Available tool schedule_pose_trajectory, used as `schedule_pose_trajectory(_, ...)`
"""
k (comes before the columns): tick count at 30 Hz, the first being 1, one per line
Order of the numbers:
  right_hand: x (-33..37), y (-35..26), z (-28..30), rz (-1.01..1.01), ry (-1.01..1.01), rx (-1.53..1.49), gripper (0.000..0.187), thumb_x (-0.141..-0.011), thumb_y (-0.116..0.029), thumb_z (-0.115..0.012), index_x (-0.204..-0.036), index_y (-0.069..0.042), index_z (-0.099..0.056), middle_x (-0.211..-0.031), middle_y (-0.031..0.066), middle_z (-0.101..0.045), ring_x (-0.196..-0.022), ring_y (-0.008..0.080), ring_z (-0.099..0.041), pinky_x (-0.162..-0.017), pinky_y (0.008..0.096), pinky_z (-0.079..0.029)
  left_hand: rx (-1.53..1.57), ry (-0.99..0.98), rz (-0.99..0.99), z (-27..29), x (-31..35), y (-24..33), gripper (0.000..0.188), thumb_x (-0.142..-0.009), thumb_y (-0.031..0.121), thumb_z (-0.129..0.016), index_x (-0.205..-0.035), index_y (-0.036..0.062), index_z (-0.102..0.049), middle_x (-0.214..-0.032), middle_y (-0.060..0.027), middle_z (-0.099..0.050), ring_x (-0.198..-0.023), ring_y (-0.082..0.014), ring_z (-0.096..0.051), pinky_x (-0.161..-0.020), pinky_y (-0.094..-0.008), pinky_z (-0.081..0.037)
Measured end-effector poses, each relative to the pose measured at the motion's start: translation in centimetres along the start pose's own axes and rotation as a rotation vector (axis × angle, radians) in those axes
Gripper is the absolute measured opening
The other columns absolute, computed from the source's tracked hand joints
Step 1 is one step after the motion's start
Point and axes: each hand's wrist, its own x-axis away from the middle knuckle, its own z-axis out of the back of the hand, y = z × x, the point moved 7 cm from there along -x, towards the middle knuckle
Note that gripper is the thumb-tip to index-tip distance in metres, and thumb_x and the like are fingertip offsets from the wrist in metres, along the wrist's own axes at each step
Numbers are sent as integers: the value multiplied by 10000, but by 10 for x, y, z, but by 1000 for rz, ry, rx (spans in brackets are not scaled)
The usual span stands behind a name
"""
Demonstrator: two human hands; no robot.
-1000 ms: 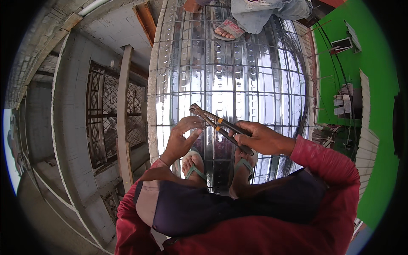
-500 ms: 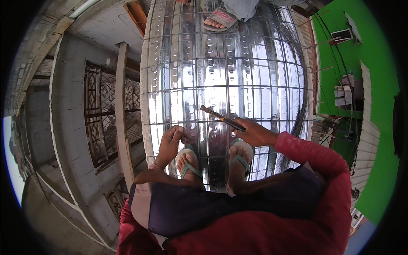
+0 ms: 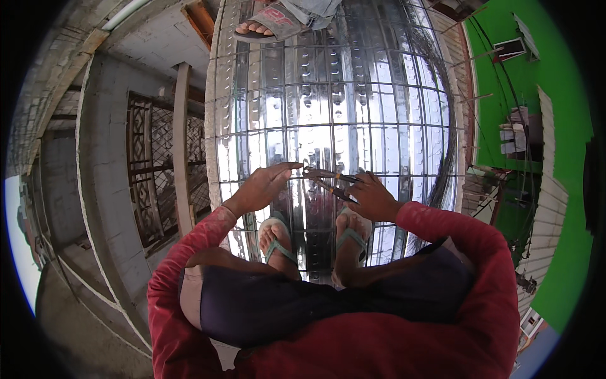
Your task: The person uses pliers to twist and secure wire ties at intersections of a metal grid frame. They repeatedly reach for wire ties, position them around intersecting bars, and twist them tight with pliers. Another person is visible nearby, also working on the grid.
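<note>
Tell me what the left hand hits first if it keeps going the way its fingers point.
Probably the pliers in the right hand: the left hand points right toward their tip, above the rebar mesh. Depth unclear.

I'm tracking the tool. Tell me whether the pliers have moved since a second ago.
Yes. The pliers in the right hand have dropped from a raised position down to the rebar mesh, with the left hand now alongside their tip.
</note>
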Motion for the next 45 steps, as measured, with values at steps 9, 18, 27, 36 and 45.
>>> schedule_pose_trajectory(9,-83,3,68,-118,5,-855,271,-1040,-206,-570,-1202,9,-592,-1070,85,-654,-975,129,-620,-879,314,-529,-205,-129,-104,-18,-34,33,358,-1059,320,-481,-1289,101,-645,-886,-188,-714,-774,-373,-668,-793,-446,-513)
schedule_pose_trajectory(18,-95,38,57,-211,33,-663,225,-1038,-117,-537,-1222,0,-592,-962,54,-673,-894,119,-645,-837,284,-532,-78,224,-141,-16,-40,6,302,-1020,244,-519,-1185,67,-700,-903,-187,-726,-782,-365,-693,-778,-441,-532)
schedule_pose_trajectory(27,-104,87,83,-27,335,40,418,-932,-183,-622,-1316,-40,-541,-1049,198,-679,-1098,356,-618,-975,446,-481,-144,433,-22,-19,-74,-55,262,-995,207,-550,-1137,87,-733,-870,-210,-710,-751,-391,-686,-748,-465,-535)
schedule_pose_trajectory(36,-133,112,50,-152,-22,542,228,-844,-223,-660,-1034,-99,-657,-890,73,-707,-952,259,-641,-905,451,-376,-429,369,-72,-34,-101,-70,282,-949,303,-604,-1154,141,-708,-799,-129,-719,-730,-326,-693,-719,-454,-518)
schedule_pose_trajectory(45,-140,109,57,-372,-259,418,448,-899,-473,-634,-1139,-97,-663,-1019,111,-723,-1016,309,-662,-953,478,-387,-647,325,-97,-24,-102,-32,189,-897,173,-592,-1025,128,-724,-724,-142,-708,-687,-322,-718,-602,-447,-559)
